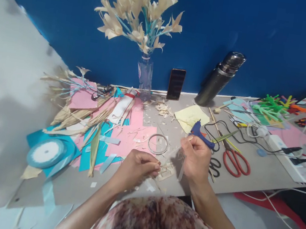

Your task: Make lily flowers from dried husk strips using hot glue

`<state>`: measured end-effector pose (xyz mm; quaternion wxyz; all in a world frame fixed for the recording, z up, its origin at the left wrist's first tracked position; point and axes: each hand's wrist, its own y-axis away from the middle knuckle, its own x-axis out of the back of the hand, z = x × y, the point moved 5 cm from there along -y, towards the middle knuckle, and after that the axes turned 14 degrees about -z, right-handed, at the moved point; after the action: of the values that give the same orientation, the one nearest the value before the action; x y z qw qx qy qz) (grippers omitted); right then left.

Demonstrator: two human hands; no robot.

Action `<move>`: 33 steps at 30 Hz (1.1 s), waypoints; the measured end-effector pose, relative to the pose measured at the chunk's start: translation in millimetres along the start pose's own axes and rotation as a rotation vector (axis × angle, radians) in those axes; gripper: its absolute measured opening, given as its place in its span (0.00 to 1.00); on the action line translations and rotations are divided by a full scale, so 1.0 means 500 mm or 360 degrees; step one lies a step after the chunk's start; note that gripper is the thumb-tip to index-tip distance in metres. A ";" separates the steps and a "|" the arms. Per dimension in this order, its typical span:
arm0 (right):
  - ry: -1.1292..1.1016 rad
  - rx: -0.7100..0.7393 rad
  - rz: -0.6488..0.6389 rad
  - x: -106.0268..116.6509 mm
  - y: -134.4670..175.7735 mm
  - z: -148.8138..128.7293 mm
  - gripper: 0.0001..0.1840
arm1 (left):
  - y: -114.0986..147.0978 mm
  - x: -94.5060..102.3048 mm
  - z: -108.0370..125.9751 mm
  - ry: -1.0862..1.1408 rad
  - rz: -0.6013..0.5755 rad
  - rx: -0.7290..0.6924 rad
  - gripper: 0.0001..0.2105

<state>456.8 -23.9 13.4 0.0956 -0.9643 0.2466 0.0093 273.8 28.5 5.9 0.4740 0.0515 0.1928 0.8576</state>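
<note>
My left hand [138,169] is closed in a pinch above the table's front part; what its fingertips hold, if anything, is too small to make out. Thumb and fingers of my right hand [197,155] are pressed together on a thin, translucent pale strip [181,172], which hangs below them. Just behind the right hand lies a blue glue gun [196,129]. A grey ring [149,143], perhaps a roll of tape, rests between and beyond both hands. Small pale scraps [165,170] are scattered beneath the left fingertips.
Pink sheets [132,138], dried husks [75,118] and a ribbon spool [46,152] cover the left. Husk flowers [139,10] stand in a bottle [145,77] near a phone [176,84] and flask [217,80]. Rightward lie red-handled scissors [236,162] and a power strip [286,158].
</note>
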 end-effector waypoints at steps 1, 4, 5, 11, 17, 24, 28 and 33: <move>-0.0091 -0.0030 -0.0007 0.000 -0.002 0.006 0.24 | 0.001 0.004 0.001 -0.0006 0.0053 -0.0008 0.08; -0.0373 -0.0154 -0.0012 -0.008 -0.012 0.018 0.25 | 0.001 0.005 0.002 -0.0035 0.0125 -0.0047 0.06; -0.0465 -0.0199 -0.0031 -0.012 -0.015 0.019 0.26 | 0.001 0.004 0.002 -0.0033 0.0126 -0.0055 0.06; -0.0513 -0.0402 -0.0528 -0.058 -0.004 0.010 0.24 | -0.011 0.002 -0.018 0.0294 0.0181 -0.0090 0.11; -0.0062 -0.0397 -0.0710 -0.073 0.019 0.001 0.18 | -0.015 -0.010 -0.023 0.0218 -0.0047 -0.0056 0.16; 0.0193 -0.0519 -0.1061 -0.075 0.018 0.000 0.19 | 0.016 0.064 0.039 -0.0159 0.0331 -0.0247 0.11; 0.0321 -0.0507 -0.1325 -0.102 0.040 0.001 0.20 | 0.012 0.077 0.068 -0.0136 0.0358 -0.0390 0.14; 0.0195 -0.0594 -0.1214 -0.098 0.046 0.005 0.10 | 0.004 0.081 0.068 -0.0047 0.0377 -0.0393 0.10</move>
<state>403.0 -20.2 10.2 -0.0988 -0.9860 -0.1284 -0.0397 259.4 71.1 34.2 0.3751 0.0279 0.0717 0.9238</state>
